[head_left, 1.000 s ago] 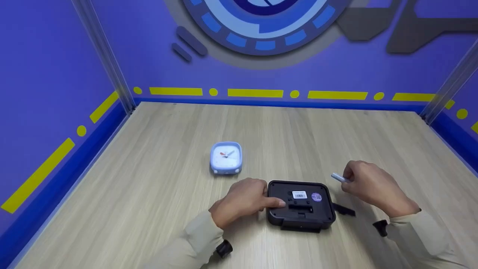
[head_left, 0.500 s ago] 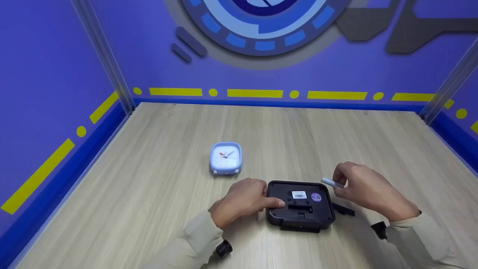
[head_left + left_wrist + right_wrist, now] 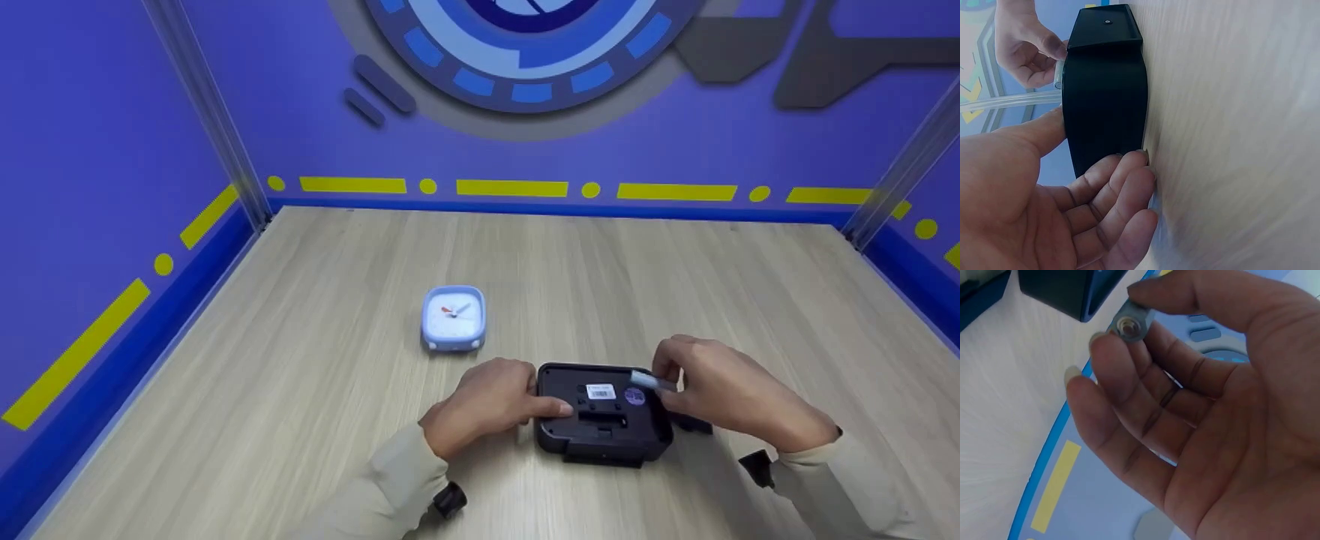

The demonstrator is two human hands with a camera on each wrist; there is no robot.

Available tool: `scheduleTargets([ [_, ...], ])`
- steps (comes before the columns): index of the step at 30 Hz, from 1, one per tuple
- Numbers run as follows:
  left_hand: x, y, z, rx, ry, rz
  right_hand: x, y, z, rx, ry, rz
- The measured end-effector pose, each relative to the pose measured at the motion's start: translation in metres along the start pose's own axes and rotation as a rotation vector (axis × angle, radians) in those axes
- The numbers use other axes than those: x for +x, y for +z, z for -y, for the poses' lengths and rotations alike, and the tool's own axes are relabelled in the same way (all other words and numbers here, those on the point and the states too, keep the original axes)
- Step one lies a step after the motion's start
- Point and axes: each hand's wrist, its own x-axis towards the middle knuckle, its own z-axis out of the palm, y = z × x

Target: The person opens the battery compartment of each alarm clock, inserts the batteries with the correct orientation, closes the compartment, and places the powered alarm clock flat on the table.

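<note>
A black rectangular device [image 3: 555,441] lies on its front with its back up, showing a white barcode label, a purple round sticker and an uncovered battery slot [image 3: 602,418]. My left hand [image 3: 487,397] holds its left end, thumb on the back face beside the slot, fingers along the side in the left wrist view. Between thumb and fingertips my right hand [image 3: 724,386] pinches a light grey battery [image 3: 645,379], slanted over the device's upper right corner. One metal end of the battery [image 3: 1128,325] faces the right wrist camera. A black strip [image 3: 694,425], partly hidden by the right hand, lies at the device's right.
A small light-blue alarm clock [image 3: 454,319] stands on the wooden table [image 3: 337,300] beyond the left hand, face up toward the head camera. Blue panels [image 3: 525,161] with yellow marks border the table at the back and sides.
My right hand has moved left and slightly nearer, bringing the battery from beside the device to over its upper right corner. The left hand and the device have stayed in place.
</note>
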Motion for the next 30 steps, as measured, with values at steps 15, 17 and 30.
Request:
scheduleTargets([
  [15,-0.001,0.0,-0.001,0.003,-0.017,0.003,0.0,0.006,0.007,0.011,-0.062,0.027],
  [17,0.0,0.0,-0.001,0.006,-0.017,0.002,0.0,0.007,0.008,0.006,-0.061,0.034],
  [30,0.0,0.0,-0.001,0.018,-0.014,0.001,-0.001,0.012,0.013,-0.033,-0.071,0.035],
])
